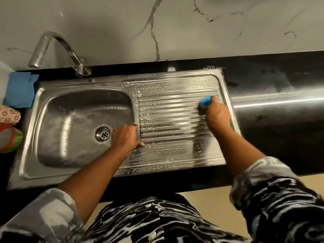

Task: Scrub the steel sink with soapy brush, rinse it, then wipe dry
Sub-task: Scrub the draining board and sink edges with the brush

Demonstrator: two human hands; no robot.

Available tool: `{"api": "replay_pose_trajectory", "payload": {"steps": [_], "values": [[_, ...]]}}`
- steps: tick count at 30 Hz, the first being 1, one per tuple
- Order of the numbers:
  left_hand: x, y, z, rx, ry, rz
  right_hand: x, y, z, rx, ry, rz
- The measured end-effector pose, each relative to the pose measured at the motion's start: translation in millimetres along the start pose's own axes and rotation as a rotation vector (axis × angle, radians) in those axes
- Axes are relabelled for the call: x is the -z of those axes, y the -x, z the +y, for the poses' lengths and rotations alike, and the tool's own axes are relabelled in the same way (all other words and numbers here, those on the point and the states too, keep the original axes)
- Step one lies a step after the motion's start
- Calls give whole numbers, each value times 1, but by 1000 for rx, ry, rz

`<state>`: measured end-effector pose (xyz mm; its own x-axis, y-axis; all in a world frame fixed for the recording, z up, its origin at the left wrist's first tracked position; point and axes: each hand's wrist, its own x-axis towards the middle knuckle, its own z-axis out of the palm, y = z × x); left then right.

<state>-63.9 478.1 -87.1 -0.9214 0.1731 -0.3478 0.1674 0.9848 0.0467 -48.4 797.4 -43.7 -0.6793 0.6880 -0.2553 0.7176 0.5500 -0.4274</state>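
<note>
Surface: black countertop (pixel 280 81) against a grey-veined marble wall (pixel 175 23).
Fixture: steel sink (pixel 70 174) set into the countertop, with the basin (pixel 73 123) on the left and the ribbed drainboard (pixel 168 116) on the right.
Faucet (pixel 57 42): mounted at the back left corner, spout curving out over the left end; no water seen running.
Drain (pixel 103 134): round strainer in the basin floor, uncovered.
Suds (pixel 152 88): white soap film and bubbles across the drainboard and its border; the basin looks largely free of them.
Right hand (pixel 217 116): fingers wrapped round a blue brush (pixel 206 101), pressing it onto the far right ribs of the drainboard.
Left hand (pixel 125 137): braced on the ridge between basin and drainboard, thumb lying on the drainboard side; the fingers are mostly hidden under the hand, so whether they curl over the ridge cannot be told.
Blue cloth (pixel 19 90): flat on the countertop, just beside the sink's left end.
Clothing: black-and-white patterned sleeves (pixel 273 193), pushed up the forearms.
</note>
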Motion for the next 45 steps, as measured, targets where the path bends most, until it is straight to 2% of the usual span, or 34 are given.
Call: {"api": "replay_pose_trajectory", "payload": {"steps": [3, 4, 7, 9, 11, 14, 17, 19, 21, 25, 28, 30, 32, 35, 37, 40, 45], "values": [[1, -1, 0, 5, 15, -17, -47, 55, -57, 88, -50, -161], [2, 0, 0, 7, 19, -25, -65, 74, -76, 168, -71, -218], [1, 0, -2, -7, -6, -49, -101, 113, -122, 430, 98, -356], [0, 2, -3, -8, -28, -34, -108, 105, -129, 500, 179, -394], [0, 5, -2, -3, -20, -25, -93, 83, -110, 475, 162, -324], [-2, 8, -3, -4, -13, 6, -47, 35, -56, 195, 38, -201], [-1, 8, -6, 2, 18, 11, -9, -23, 1, -20, 47, -50], [-1, 6, -6, 6, 44, 10, -1, -35, 12, -77, 74, 16], [0, 3, -7, 22, 61, 1, -13, -10, -11, -43, -1, 4], [1, 0, -8, 35, 82, -22, -72, 74, -89, 187, -72, -241], [-1, 1, -9, 19, 47, -14, -93, 101, -106, 397, 48, -310], [-2, 4, -9, 22, 38, -12, -84, 72, -81, 385, 100, -313], [-4, 7, -8, 27, 49, 3, -55, 32, -42, 325, 146, -229], [-1, 7, -7, 18, 51, 10, -8, -28, 24, 59, 138, -51], [4, 5, -6, 29, 53, -10, 11, -47, 42, -29, 173, 26], [9, 1, -4, 62, 103, -46, 1, -25, 17, 40, 152, -1], [9, 2, -5, 62, 126, -48, -72, 86, -73, 278, -2, -210]]}}
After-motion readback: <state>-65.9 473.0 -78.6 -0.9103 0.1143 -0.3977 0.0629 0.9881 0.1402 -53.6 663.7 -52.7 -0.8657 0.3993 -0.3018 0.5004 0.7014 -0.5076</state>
